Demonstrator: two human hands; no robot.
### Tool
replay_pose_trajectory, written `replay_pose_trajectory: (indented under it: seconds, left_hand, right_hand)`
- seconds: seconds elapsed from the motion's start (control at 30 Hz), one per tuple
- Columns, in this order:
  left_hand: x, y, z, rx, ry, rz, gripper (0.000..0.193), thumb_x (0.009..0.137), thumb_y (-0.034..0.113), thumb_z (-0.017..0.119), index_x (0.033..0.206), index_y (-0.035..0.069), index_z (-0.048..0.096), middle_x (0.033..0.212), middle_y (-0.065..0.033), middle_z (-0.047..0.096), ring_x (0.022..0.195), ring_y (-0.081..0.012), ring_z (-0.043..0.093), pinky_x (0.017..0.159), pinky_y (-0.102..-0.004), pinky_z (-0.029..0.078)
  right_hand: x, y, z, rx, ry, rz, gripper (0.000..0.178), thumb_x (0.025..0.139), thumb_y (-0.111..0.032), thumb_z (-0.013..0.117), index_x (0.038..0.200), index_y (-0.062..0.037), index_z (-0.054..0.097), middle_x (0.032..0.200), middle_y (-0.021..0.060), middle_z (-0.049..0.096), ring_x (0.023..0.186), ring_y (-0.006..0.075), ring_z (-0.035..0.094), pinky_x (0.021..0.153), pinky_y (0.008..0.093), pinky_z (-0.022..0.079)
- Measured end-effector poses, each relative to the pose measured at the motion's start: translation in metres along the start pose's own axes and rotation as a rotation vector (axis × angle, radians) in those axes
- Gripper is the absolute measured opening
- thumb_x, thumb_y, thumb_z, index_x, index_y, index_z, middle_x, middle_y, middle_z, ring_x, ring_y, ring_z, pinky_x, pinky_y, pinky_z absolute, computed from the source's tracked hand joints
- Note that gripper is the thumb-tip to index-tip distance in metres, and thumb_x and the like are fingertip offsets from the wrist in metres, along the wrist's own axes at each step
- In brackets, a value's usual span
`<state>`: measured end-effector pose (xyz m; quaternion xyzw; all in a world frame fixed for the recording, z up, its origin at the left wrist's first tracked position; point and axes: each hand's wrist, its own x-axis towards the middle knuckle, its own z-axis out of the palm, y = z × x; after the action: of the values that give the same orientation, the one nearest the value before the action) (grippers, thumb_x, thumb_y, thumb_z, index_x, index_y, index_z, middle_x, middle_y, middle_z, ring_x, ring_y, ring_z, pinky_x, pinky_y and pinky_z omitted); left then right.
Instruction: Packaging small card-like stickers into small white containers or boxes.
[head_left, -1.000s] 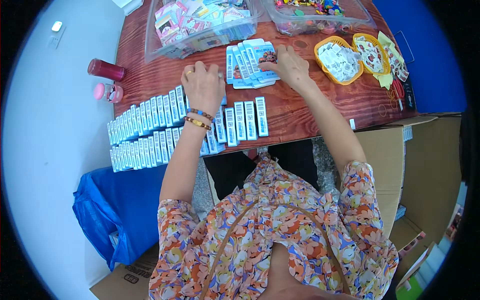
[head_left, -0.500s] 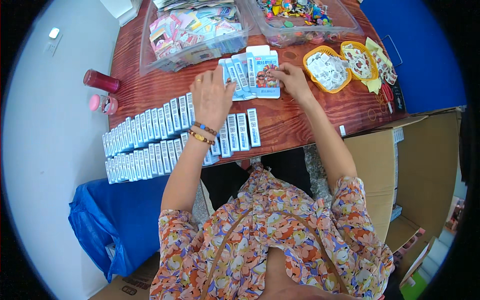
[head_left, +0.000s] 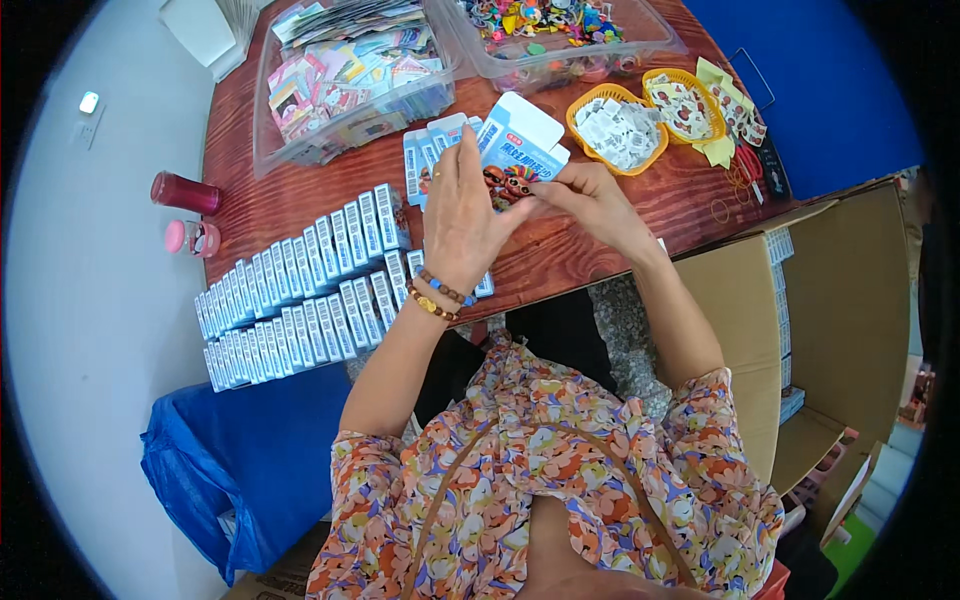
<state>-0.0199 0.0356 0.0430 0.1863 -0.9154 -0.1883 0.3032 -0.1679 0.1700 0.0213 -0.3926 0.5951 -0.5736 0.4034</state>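
A light-blue small carton (head_left: 520, 145) with cartoon figures on its front is tilted up off the table between my hands, its white top flap raised. My right hand (head_left: 592, 207) pinches its right edge between thumb and fingers. Against its left side lies my left hand (head_left: 465, 215), fingers straight and pressed together, thumb across the lower front. Behind my left hand are more flattened cartons (head_left: 420, 160), overlapping on the table. Two long rows of standing filled-looking cartons (head_left: 290, 260) run to the left, partly hidden by my left forearm.
Clear tubs hold card packets (head_left: 350, 75) and small colourful toys (head_left: 545, 25) at the back. Yellow baskets with white sachets (head_left: 618, 132) and stickers (head_left: 685, 108) stand right, near red scissors (head_left: 748, 170). A cardboard box (head_left: 850, 300) sits beyond the table's right edge.
One carton has come up off the overlapping pile and turned, now between both hands. My left hand has moved right to its side. The whole view has shifted a little.
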Motion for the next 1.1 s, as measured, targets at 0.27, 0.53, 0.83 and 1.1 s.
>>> replay_pose_trajectory:
  seconds: [0.27,0.53,0.83,1.1]
  left_hand:
    - [-0.01,-0.007,-0.006,0.026,-0.045,0.032,0.097,0.068,0.03,0.087,0.143,-0.007,0.038,0.123,-0.0238,0.055,0.111,-0.0383,0.058,0.094,-0.0445,0.05]
    - [-0.02,-0.001,-0.015,-0.073,-0.052,0.006,0.092,0.067,0.023,0.087,0.142,-0.003,0.041,0.123,-0.0225,0.056,0.11,-0.0372,0.059,0.089,-0.0421,0.052]
    - [-0.023,-0.011,-0.017,-0.302,0.033,-0.295,0.073,0.07,0.018,0.087,0.131,-0.001,0.051,0.107,-0.0197,0.064,0.095,-0.0346,0.066,0.082,-0.0407,0.054]
    - [-0.03,-0.01,-0.009,-0.821,0.027,-0.337,0.064,0.084,0.008,0.078,0.137,0.004,0.043,0.107,-0.017,0.07,0.09,-0.023,0.072,0.075,-0.0333,0.057]
  right_hand:
    - [0.003,-0.024,0.01,0.015,-0.039,0.032,0.029,0.1,-0.02,0.062,0.113,0.0049,0.068,0.093,0.0054,0.072,0.085,0.0093,0.067,0.079,0.0284,0.057]
    - [0.024,-0.036,-0.001,-0.147,0.088,-0.118,0.024,0.1,-0.014,0.061,0.117,0.003,0.065,0.097,0.0027,0.069,0.087,0.0059,0.063,0.077,0.0249,0.054]
    - [0.015,-0.028,0.032,-0.159,0.332,-0.319,0.034,0.095,-0.006,0.064,0.128,-0.0007,0.057,0.104,0.0065,0.069,0.085,0.0084,0.065,0.074,0.0229,0.052]
    - [0.007,-0.007,0.043,0.092,0.29,-0.235,0.035,0.093,0.0,0.066,0.127,0.001,0.058,0.107,0.0072,0.069,0.101,0.0121,0.066,0.086,0.0265,0.056]
